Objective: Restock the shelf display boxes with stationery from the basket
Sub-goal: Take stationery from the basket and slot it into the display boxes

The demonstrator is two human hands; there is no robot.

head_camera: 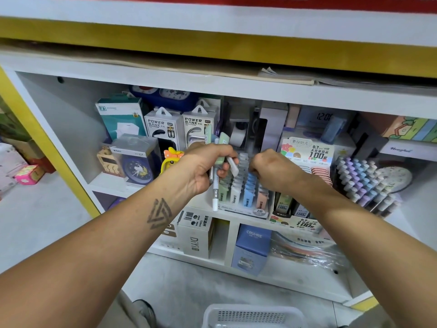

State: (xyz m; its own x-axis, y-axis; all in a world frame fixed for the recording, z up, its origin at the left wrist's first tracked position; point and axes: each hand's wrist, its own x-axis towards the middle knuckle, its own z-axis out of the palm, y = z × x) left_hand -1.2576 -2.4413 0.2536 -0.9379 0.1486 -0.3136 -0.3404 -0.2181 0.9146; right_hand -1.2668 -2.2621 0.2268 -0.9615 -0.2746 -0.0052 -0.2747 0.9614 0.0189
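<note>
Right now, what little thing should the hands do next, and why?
Probably the right hand, reaching into the display box of pastel lead cases, should take one case from the bunch the left hand grips and slot it into a row. The left hand holds several cases plus a white pen, so stock is waiting. Whether the right hand holds anything cannot be seen.

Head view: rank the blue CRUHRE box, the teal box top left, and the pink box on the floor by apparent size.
1. teal box and CRUHRE box: look alike, and the CRUHRE box sits nearer the camera, so unranked.
2. pink box: clearly smallest.
</note>
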